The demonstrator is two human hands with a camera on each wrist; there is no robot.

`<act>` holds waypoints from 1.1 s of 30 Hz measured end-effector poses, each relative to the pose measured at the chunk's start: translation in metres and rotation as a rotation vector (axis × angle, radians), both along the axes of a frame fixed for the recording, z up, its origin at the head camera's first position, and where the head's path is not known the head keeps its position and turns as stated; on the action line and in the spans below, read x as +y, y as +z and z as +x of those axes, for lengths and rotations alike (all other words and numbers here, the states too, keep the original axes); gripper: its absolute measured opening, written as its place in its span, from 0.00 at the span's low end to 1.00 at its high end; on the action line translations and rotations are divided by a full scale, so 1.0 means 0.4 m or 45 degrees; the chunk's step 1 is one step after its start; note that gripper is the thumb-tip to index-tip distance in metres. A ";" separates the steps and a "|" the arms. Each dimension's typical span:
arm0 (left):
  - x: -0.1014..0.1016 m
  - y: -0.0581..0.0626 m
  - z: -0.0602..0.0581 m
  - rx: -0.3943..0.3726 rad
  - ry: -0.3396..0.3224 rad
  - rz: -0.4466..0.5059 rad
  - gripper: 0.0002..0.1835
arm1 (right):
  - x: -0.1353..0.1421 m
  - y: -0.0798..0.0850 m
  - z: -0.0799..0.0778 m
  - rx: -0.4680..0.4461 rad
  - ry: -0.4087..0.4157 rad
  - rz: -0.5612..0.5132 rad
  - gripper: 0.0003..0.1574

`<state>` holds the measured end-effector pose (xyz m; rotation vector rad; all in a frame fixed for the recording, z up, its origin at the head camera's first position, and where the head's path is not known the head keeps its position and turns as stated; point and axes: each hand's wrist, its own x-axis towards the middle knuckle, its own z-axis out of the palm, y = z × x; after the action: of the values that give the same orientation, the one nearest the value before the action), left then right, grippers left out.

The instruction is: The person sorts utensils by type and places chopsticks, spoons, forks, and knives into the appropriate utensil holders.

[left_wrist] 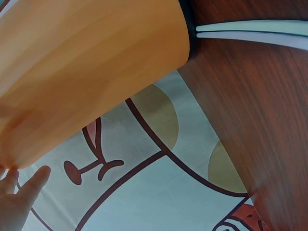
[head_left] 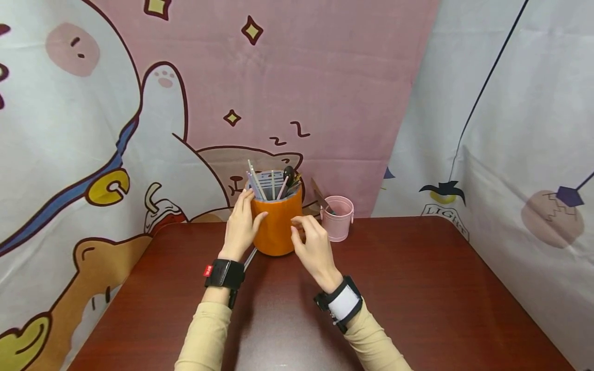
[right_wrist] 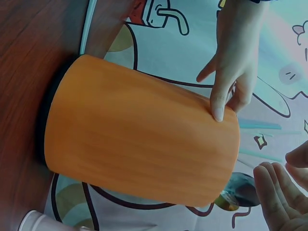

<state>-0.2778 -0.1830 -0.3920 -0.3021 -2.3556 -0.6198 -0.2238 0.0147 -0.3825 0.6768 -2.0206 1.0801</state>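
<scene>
An orange cylindrical holder [head_left: 277, 226] with a dark base stands upright on the table, holding several slim pale sticks [head_left: 257, 180] and a dark rounded-top item [head_left: 289, 172]. My left hand [head_left: 240, 221] grips its upper left side, one digit pressed on the front near the rim, as the right wrist view shows. My right hand [head_left: 315, 247] hovers by the holder's right front, fingers loosely bent, with nothing in it. Two slim sticks, pale green [left_wrist: 250, 26] and pale lilac [left_wrist: 250, 38], lie together on the table at the holder's foot.
A small pink bucket [head_left: 337, 226] stands right of the holder, with a flat brown item [head_left: 320, 193] leaning out of it. Printed cloth [head_left: 325, 77] hangs behind the dark red-brown table [head_left: 417, 288] and along its sides.
</scene>
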 end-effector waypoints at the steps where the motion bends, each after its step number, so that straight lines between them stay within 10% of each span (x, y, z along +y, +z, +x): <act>1: 0.000 0.000 0.000 -0.006 -0.003 0.000 0.34 | 0.006 -0.003 0.004 -0.006 0.008 -0.009 0.09; 23: -0.007 0.026 0.015 -0.116 -0.009 -0.038 0.39 | 0.067 -0.027 0.029 -0.018 -0.044 0.066 0.05; 33: -0.011 -0.004 0.153 -0.178 0.139 -0.217 0.22 | 0.086 -0.015 0.030 0.028 -0.071 0.075 0.04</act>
<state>-0.2165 -0.1876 -0.3937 -0.2090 -2.5461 -0.3998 -0.2118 0.0492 -0.3884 0.6554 -2.0473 0.9802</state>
